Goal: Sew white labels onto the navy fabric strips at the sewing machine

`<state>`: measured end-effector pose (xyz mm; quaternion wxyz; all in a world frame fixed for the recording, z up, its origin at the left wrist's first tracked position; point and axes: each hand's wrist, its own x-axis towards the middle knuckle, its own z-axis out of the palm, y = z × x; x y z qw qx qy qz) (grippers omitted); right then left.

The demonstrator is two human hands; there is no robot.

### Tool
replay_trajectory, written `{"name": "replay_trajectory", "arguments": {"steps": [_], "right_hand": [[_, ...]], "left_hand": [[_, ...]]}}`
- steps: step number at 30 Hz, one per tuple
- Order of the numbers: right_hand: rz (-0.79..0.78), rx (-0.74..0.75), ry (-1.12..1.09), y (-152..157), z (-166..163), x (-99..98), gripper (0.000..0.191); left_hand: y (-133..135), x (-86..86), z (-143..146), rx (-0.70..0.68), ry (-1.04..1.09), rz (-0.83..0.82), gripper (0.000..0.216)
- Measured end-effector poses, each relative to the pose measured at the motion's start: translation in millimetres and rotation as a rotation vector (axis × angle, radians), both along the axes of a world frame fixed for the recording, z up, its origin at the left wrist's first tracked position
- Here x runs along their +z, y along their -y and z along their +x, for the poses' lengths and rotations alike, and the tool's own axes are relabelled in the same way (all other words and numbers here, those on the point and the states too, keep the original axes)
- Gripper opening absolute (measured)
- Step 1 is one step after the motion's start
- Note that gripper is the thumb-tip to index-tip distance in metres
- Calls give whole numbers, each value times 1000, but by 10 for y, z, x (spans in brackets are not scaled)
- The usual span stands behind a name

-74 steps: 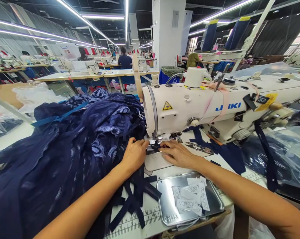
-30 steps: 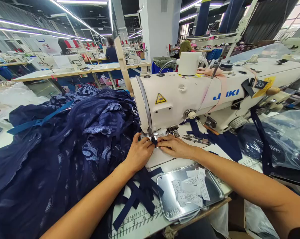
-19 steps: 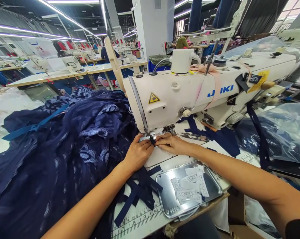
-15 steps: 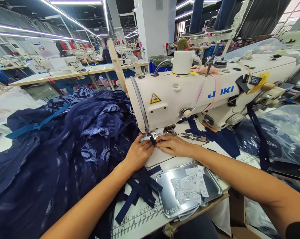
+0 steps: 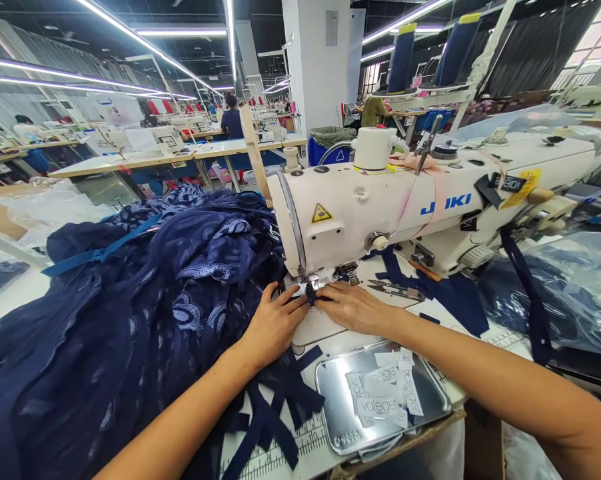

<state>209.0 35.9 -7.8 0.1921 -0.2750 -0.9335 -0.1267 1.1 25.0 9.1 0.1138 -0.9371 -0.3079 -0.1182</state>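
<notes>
A white JUKI sewing machine (image 5: 380,207) stands in front of me. My left hand (image 5: 272,325) and my right hand (image 5: 353,307) rest at the presser foot, fingertips pinched together on a small navy fabric piece (image 5: 311,293) under the needle. Left of the machine a big heap of navy patterned fabric (image 5: 130,300) covers the table. Loose navy strips (image 5: 280,400) lie under my left wrist.
A steel tray (image 5: 340,413) with white "valege" labels (image 5: 383,397) sits at the table's front edge. Thread snips (image 5: 395,289) lie behind my right hand. Plastic-wrapped navy cloth (image 5: 570,293) lies at the right. Other workstations and people fill the background.
Both hands stay at the presser foot on the small navy piece; the fingers shift slightly closer together. My head moves, so the view drifts a little.
</notes>
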Motion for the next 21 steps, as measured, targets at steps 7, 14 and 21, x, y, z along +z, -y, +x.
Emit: {"name": "replay_trajectory", "arguments": {"steps": [7,14,21], "right_hand": [[-8,5,-25,-4,25,32,22],[1,29,-55,-21,39,5,22],[-3,18,-80,-24,21,-21,22]], "left_hand": [[29,20,14,28,-30,-12,37],[27,16,27,43,-36,-26,38],[18,10,20,88,-30,-72,41]]}}
